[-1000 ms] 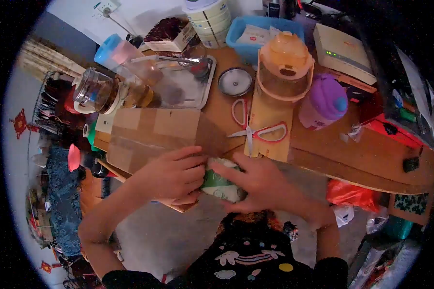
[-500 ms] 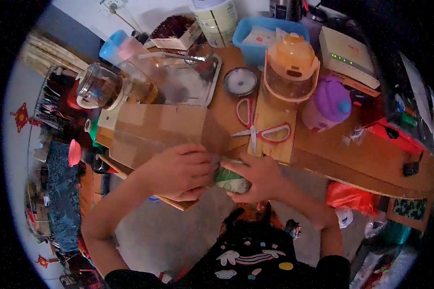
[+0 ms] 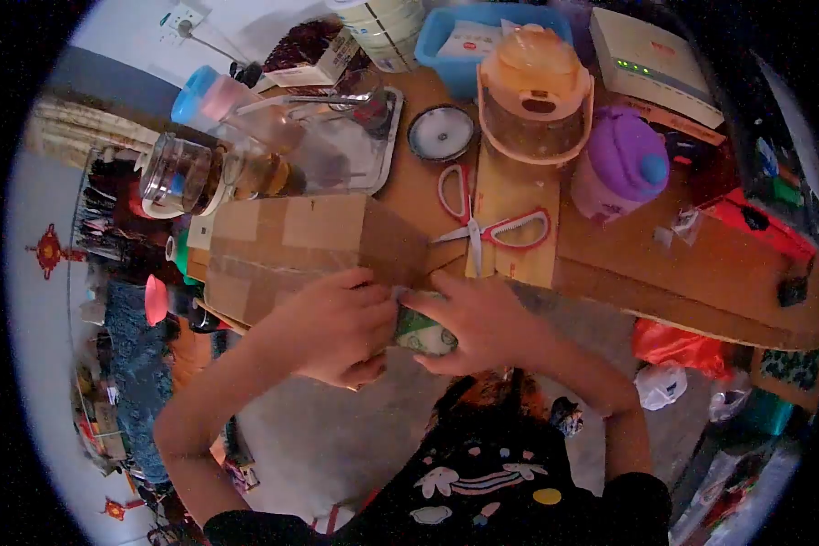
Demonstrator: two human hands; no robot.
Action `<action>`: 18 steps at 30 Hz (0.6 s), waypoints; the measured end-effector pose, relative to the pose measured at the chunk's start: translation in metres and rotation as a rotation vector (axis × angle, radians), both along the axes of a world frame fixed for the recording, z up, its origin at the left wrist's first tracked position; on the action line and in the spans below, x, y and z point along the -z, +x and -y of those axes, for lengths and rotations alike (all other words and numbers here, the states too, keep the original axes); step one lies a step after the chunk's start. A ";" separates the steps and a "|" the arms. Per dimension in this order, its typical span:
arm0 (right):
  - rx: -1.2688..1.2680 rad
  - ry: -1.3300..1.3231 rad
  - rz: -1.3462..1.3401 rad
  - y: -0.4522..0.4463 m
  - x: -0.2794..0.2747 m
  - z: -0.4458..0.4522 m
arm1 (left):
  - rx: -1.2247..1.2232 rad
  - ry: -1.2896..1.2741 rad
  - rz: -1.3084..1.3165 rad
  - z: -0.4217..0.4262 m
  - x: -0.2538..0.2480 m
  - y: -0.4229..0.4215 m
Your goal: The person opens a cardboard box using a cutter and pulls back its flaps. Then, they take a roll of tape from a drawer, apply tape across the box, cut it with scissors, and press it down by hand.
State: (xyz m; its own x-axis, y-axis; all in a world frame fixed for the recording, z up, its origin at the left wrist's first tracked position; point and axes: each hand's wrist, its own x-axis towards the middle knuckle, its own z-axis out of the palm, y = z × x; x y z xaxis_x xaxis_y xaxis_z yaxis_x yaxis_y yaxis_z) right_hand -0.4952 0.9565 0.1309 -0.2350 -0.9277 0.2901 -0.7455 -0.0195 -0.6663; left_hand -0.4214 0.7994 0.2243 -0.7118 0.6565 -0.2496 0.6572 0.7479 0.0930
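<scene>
A small green and white packet or roll is held in my right hand, thumb and fingers around its sides. My left hand is closed just left of it, in front of the cardboard box; its fingertips curl out of sight, and what they pinch is too small to name. The taped box sits on the table's left part, its near right corner behind my left hand. Red and white scissors lie with blades apart on a yellow envelope, just beyond my right hand.
Behind stand a metal tray, a glass teapot, a round lid, an orange-topped container and a purple-lidded cup. A white router is at the back right. The wooden table's edge curves along the right.
The view has shifted a little. My right hand and the green packet first moved slightly away from my left hand, then came back close to it. My left hand keeps its closed shape.
</scene>
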 end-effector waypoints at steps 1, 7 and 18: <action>-0.006 0.020 0.001 0.000 -0.001 0.000 | -0.002 0.011 0.000 0.000 0.000 -0.001; 0.019 0.010 -0.025 -0.001 -0.003 -0.004 | 0.082 -0.028 -0.426 -0.021 0.004 0.055; -0.059 0.022 0.175 -0.007 -0.007 -0.009 | -1.403 1.369 -0.163 -0.102 0.153 0.078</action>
